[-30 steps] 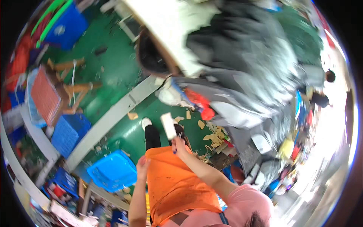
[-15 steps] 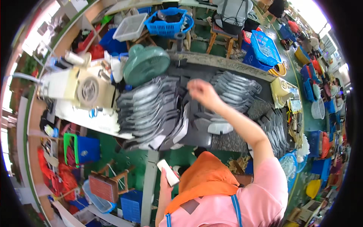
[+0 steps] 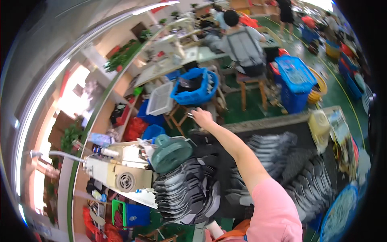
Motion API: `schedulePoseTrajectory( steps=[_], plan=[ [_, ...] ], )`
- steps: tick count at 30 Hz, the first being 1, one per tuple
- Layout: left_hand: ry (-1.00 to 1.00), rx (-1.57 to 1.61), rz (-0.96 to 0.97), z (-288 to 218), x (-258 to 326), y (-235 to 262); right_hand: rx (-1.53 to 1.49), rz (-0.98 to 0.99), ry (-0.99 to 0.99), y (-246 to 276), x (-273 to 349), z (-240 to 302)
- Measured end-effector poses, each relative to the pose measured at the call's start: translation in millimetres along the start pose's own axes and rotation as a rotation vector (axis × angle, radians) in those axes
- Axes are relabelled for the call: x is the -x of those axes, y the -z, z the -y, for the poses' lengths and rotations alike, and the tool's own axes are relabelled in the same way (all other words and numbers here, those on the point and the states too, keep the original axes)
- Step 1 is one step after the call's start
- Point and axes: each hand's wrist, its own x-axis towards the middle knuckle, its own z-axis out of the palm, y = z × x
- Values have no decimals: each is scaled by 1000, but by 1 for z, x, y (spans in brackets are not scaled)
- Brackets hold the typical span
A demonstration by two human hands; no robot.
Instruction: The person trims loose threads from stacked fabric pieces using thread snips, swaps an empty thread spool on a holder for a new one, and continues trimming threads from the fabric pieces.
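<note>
My right arm reaches across the dark workbench (image 3: 225, 155). My right hand (image 3: 202, 118) is over its far side, fingers closed around a small shiny piece too small to name. Below it stands a green fan (image 3: 171, 154), and in front of that is a row of overlapping grey and black padded pieces (image 3: 183, 191). More grey pieces (image 3: 270, 149) lie right of my arm, with another row (image 3: 312, 187) at the far right. At the lower edge my left hand (image 3: 208, 234), mostly cut off, is closed on a white cylinder (image 3: 216, 229).
A cream sewing machine (image 3: 128, 177) stands at the bench's left, and a cream box-like device (image 3: 318, 131) at the right end. Beyond are a blue basket (image 3: 193, 94), a white crate (image 3: 160, 99), a blue bin (image 3: 296, 88) and a seated person (image 3: 245, 44).
The view has tilted up toward the far room. My right hand has moved from above the padded pieces to farther out and closed. My left hand still holds the white cylinder.
</note>
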Motion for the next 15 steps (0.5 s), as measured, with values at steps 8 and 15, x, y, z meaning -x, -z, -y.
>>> schedulePoseTrajectory(
  steps=[8,15],
  plan=[
    [44,-177,334,-48,-35,-18,-327,-310,61,187,90,40],
    [297,-355,763,-51,-80,-71,-375,-443,-358,293,406,35]
  ],
)
